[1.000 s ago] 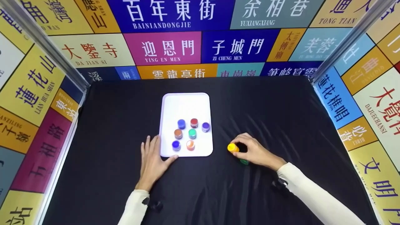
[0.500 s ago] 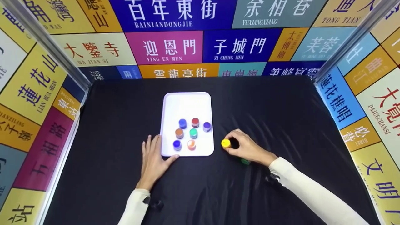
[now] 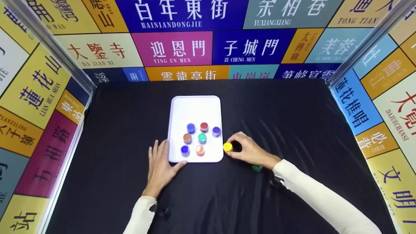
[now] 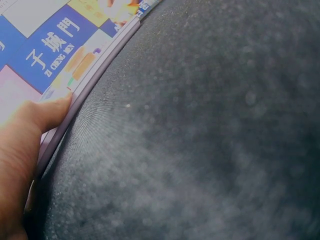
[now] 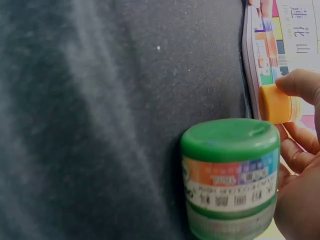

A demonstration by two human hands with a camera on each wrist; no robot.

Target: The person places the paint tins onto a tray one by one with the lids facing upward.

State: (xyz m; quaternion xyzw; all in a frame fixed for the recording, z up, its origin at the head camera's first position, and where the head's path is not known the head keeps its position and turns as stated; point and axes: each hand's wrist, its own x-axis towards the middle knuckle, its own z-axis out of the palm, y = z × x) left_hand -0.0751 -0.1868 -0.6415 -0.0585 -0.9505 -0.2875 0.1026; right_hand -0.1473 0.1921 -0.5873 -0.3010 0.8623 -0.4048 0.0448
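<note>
A white tray (image 3: 195, 107) lies on the black cloth and carries several small jars with coloured lids. My left hand (image 3: 160, 165) lies flat on the cloth, fingers straight, against the tray's front left corner (image 4: 60, 135). My right hand (image 3: 248, 150) pinches a yellow-lidded jar (image 3: 227, 147) just off the tray's right edge; the same jar (image 5: 276, 104) shows in the right wrist view beside the tray (image 5: 249, 60). A green-lidded jar (image 3: 256, 168) stands on the cloth under my right wrist, and it is close and upright (image 5: 230, 170) in the right wrist view.
The black cloth (image 3: 292, 130) covers the whole table. Walls with coloured sign panels (image 3: 182, 48) close in the back and both sides. The back half of the tray holds no jars.
My right hand has carried the yellow-lidded jar leftward to the tray's right edge, uncovering the green-lidded jar on the cloth. The left hand has stayed in place.
</note>
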